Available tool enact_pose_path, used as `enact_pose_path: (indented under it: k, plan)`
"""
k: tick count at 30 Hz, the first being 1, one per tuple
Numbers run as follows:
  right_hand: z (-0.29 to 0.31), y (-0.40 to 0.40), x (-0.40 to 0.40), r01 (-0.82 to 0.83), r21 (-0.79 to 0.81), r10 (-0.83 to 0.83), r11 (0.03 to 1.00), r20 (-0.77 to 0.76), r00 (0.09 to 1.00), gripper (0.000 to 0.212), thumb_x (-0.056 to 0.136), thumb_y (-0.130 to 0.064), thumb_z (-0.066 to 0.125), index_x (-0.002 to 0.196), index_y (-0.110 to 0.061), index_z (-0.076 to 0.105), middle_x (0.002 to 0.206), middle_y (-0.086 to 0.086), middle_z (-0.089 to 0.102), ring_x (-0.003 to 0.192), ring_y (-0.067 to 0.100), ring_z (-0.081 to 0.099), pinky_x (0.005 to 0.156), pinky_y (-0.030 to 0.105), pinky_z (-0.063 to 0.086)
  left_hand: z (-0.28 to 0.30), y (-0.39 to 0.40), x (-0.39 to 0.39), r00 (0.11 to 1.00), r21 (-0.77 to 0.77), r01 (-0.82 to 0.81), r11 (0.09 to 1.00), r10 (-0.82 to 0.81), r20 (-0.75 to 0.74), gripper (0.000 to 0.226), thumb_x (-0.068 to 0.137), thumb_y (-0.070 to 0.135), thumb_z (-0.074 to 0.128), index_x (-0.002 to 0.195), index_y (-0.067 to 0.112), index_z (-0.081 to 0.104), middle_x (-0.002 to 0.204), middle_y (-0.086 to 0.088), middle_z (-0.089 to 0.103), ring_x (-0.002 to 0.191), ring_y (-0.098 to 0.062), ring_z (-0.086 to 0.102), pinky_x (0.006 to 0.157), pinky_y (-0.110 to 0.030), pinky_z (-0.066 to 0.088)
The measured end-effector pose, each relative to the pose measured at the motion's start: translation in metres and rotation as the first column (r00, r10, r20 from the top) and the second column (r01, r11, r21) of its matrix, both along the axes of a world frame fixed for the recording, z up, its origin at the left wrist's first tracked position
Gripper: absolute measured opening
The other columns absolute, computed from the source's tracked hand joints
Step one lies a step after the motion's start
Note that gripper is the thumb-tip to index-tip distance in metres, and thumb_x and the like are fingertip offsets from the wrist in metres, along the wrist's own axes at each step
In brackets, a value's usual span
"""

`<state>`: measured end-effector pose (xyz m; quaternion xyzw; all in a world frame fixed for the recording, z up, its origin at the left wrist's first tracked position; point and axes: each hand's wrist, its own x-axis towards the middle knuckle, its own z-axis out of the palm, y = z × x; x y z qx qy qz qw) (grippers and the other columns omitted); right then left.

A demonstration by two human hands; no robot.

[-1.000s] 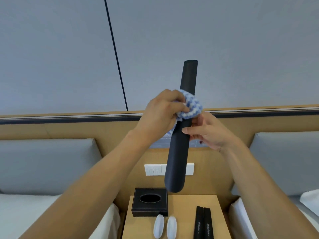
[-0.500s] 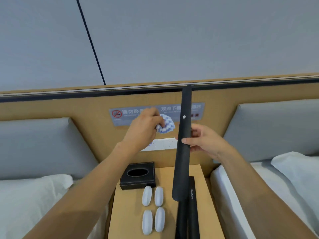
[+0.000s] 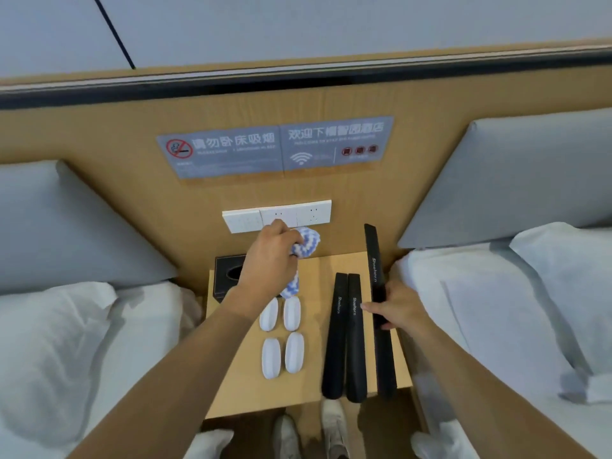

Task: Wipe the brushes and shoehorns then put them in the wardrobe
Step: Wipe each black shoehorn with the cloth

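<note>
Two beds flank the scene, one bed (image 3: 66, 342) at 9 o'clock and the other bed (image 3: 516, 326) at 3 o'clock, each with white pillows against a grey headboard. Between them stands a wooden nightstand (image 3: 245, 385). On its right half, at about 5 o'clock, two black shoehorns (image 3: 346, 339) lie side by side and touching. Just to their right a third shoehorn (image 3: 376, 260) is gripped around its middle by the right hand (image 3: 395, 308), fingers curled about it, its far end tilted up toward 1 o'clock. At the nightstand's 11 o'clock corner sits a black tissue box (image 3: 228, 276). The left hand (image 3: 271, 263), near the centre, clutches a bunched blue-and-white cloth (image 3: 306, 245) above the table. Below it, four small white brushes (image 3: 281, 336) lie in two pairs.
</note>
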<state>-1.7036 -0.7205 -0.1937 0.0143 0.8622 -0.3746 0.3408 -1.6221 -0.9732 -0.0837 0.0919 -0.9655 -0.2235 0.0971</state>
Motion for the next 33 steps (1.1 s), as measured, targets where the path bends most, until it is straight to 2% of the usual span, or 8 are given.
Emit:
enact_pose_path:
  k: [3, 5, 10, 15, 18, 25, 30, 33]
  plan:
    - [-0.037, 0.007, -0.002, 0.019, 0.171, -0.015, 0.985, -0.02, 1.0, 0.056, 0.073, -0.03, 0.087, 0.115, -0.019, 0.051, 0.111, 0.004, 0.061, 0.084, 0.018, 0.063, 0.056, 0.034, 0.063, -0.025, 0.003, 0.0, 0.999, 0.044, -0.03, 0.999, 0.029, 0.029, 0.03, 0.081, -0.004, 0.061, 0.106, 0.008, 0.071, 0.104, -0.012, 0.059, 0.096, -0.03, 0.057, 0.076, -0.039, 0.052]
    - [-0.059, 0.008, -0.004, 0.012, 0.267, -0.006, 0.964, -0.024, 1.0, 0.059, 0.073, -0.034, 0.086, 0.116, -0.018, 0.049, 0.108, 0.005, 0.061, 0.08, 0.02, 0.065, 0.061, 0.039, 0.063, -0.041, 0.003, -0.002, 0.996, 0.068, -0.062, 0.996, 0.057, 0.061, 0.03, 0.084, -0.002, 0.061, 0.11, 0.009, 0.07, 0.108, -0.011, 0.059, 0.097, -0.029, 0.057, 0.078, -0.036, 0.051]
    - [-0.113, 0.004, -0.009, 0.015, 0.403, -0.015, 0.915, -0.003, 1.0, 0.069, 0.076, -0.037, 0.084, 0.127, -0.011, 0.046, 0.116, 0.013, 0.062, 0.094, 0.033, 0.069, 0.078, 0.049, 0.061, -0.076, 0.004, 0.0, 0.995, 0.111, -0.08, 0.991, 0.072, 0.073, 0.028, 0.08, -0.006, 0.066, 0.106, 0.002, 0.072, 0.105, -0.016, 0.06, 0.091, -0.031, 0.06, 0.075, -0.033, 0.049]
    - [-0.154, 0.0, -0.018, 0.007, 0.504, -0.026, 0.864, 0.031, 0.999, 0.071, 0.077, -0.031, 0.084, 0.131, -0.007, 0.045, 0.124, 0.015, 0.06, 0.112, 0.036, 0.062, 0.087, 0.042, 0.055, -0.102, 0.007, 0.002, 0.991, 0.143, -0.107, 0.984, 0.093, 0.101, 0.026, 0.08, -0.006, 0.066, 0.104, 0.004, 0.073, 0.103, -0.014, 0.06, 0.084, -0.024, 0.06, 0.073, -0.022, 0.047]
    - [-0.176, -0.003, -0.024, 0.014, 0.541, -0.052, 0.841, 0.056, 0.997, 0.066, 0.079, -0.024, 0.082, 0.13, -0.008, 0.044, 0.125, 0.015, 0.06, 0.115, 0.036, 0.061, 0.085, 0.042, 0.054, -0.115, 0.008, 0.003, 0.99, 0.169, -0.086, 0.982, 0.065, 0.126, 0.025, 0.08, -0.007, 0.066, 0.103, 0.002, 0.073, 0.101, -0.014, 0.06, 0.082, -0.022, 0.059, 0.072, -0.025, 0.049]
    - [-0.203, -0.005, -0.039, 0.064, 0.549, -0.084, 0.833, 0.011, 0.996, 0.06, 0.08, -0.016, 0.08, 0.128, -0.009, 0.045, 0.123, 0.015, 0.058, 0.112, 0.037, 0.062, 0.082, 0.041, 0.055, -0.132, 0.006, 0.0, 0.983, 0.172, -0.102, 0.98, 0.072, 0.172, 0.027, 0.076, -0.01, 0.068, 0.1, 0.001, 0.074, 0.099, -0.017, 0.06, 0.079, -0.014, 0.052, 0.07, 0.0, 0.033]
    - [-0.201, -0.001, -0.036, 0.032, 0.548, -0.057, 0.836, 0.03, 0.998, 0.065, 0.081, -0.021, 0.079, 0.133, -0.009, 0.042, 0.129, 0.016, 0.049, 0.115, 0.039, 0.059, 0.085, 0.042, 0.053, -0.133, 0.005, -0.004, 0.98, 0.159, -0.112, 0.981, 0.083, 0.181, 0.026, 0.077, -0.008, 0.068, 0.1, 0.002, 0.074, 0.1, -0.015, 0.06, 0.081, -0.016, 0.054, 0.07, 0.003, 0.033]
    - [-0.195, -0.001, -0.027, 0.06, 0.536, -0.046, 0.842, -0.038, 0.998, 0.056, 0.085, -0.025, 0.075, 0.127, -0.009, 0.043, 0.124, 0.015, 0.045, 0.106, 0.041, 0.062, 0.072, 0.039, 0.047, -0.131, 0.004, -0.006, 0.978, 0.153, -0.127, 0.98, 0.098, 0.182, 0.026, 0.077, -0.008, 0.068, 0.1, 0.004, 0.074, 0.099, -0.014, 0.06, 0.082, -0.02, 0.058, 0.07, 0.002, 0.033]
